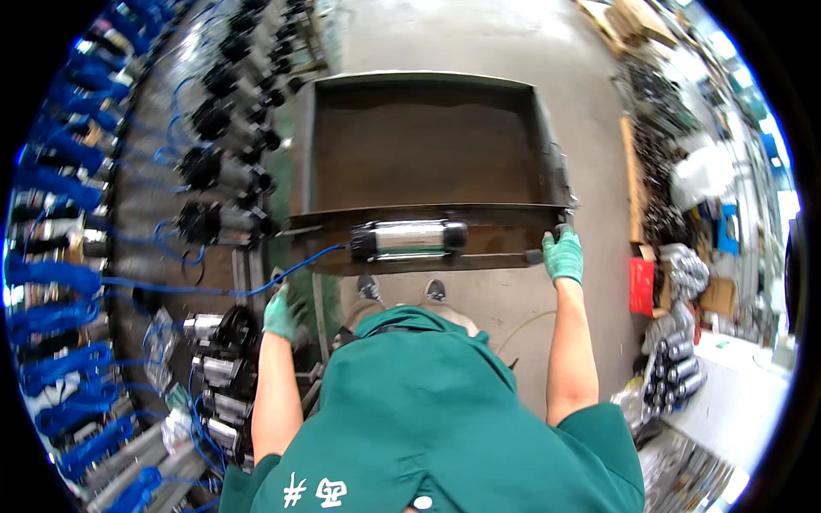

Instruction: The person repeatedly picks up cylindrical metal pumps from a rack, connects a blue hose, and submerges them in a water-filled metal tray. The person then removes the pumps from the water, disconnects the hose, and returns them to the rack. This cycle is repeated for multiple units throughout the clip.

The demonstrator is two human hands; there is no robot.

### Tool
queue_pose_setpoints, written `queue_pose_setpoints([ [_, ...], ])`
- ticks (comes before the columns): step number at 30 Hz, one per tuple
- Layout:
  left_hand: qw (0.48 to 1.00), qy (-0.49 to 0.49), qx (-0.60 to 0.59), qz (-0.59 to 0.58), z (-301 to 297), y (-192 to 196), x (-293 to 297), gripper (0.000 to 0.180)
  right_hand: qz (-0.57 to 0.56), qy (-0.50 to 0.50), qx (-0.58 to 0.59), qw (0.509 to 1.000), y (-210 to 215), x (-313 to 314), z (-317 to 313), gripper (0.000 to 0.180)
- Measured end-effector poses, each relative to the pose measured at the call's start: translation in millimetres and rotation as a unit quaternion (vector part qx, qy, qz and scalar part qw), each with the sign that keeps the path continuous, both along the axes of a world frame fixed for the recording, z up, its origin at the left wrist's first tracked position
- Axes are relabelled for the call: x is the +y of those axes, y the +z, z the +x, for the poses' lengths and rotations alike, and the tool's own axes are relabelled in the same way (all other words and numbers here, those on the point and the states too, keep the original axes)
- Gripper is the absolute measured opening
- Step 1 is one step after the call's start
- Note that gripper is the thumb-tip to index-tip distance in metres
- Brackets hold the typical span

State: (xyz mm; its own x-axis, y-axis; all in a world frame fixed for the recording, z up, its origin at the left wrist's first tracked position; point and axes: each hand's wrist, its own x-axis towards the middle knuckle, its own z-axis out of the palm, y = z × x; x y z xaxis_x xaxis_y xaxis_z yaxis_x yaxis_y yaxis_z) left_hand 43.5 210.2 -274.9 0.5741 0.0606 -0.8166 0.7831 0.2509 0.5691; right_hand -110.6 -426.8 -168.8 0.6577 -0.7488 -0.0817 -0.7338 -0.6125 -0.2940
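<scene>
A silver cylindrical pump with black ends (409,239) lies sideways in the narrow front compartment of a dark metal tank (432,209). Its blue cable (312,261) runs left past my left hand. My left hand (285,314), in a green glove, is beside the cable at the tank's front left, its fingers apart; no object shows in it. My right hand (564,256), gloved alike, grips the tank's front right corner with its fingers bent over the edge. A small dark block (534,256) sits on the front rim beside it.
Several similar pumps (227,171) stand in rows at the left, with blue cable bundles (56,278) beyond them. More pumps (218,372) lie by my left forearm. At the right are a red box (641,285), a white table (727,398) and stacked metal parts (676,372).
</scene>
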Motion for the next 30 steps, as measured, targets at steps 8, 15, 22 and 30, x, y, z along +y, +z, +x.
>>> queue_pose_setpoints([
  [8,0.961,0.251,0.003,-0.115,38,-13,-16,0.036,0.042,0.251,0.09,0.963,90,194,112,0.042],
  [15,0.922,0.281,-0.13,-0.234,47,38,-22,0.042,0.103,0.217,0.031,0.97,53,165,108,0.03],
  [22,0.862,0.025,-0.377,-0.337,33,222,-101,0.04,0.209,0.176,-0.202,0.94,-32,63,47,0.029],
  [30,0.858,-0.139,-0.354,-0.345,19,256,-206,0.04,-0.062,0.139,0.039,0.988,-49,41,35,0.024],
])
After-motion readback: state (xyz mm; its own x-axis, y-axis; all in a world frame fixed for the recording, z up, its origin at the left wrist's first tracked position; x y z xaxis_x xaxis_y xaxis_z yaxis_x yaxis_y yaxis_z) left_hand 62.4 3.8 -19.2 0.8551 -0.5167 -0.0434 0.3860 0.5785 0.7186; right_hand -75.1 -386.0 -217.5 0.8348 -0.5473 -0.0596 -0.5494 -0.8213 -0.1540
